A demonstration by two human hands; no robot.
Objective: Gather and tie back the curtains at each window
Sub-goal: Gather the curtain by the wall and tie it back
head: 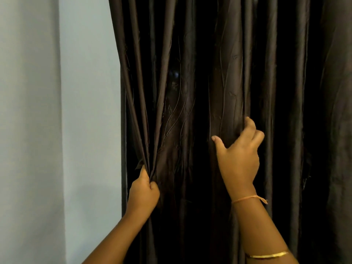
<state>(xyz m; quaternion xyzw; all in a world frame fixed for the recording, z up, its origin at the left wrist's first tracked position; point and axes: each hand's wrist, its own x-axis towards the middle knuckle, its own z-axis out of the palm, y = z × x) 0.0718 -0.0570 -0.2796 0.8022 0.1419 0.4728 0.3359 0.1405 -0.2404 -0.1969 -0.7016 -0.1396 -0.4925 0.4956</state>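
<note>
A dark brown curtain (224,73) with a raised wavy pattern hangs in long vertical folds and fills the middle and right of the view. My left hand (144,193) grips a bunch of its left-edge pleats low down, fist closed round the cloth. My right hand (239,155) is higher and further right; its fingers curl round a broad fold while the thumb presses on the fold's front. A thin orange thread and a gold bangle sit on my right wrist and forearm. The window behind the curtain is hidden.
A pale grey-white wall (57,111) takes up the left third of the view, right beside the curtain's left edge. A small round glint (174,74) shows between two folds at mid height; what it is I cannot tell.
</note>
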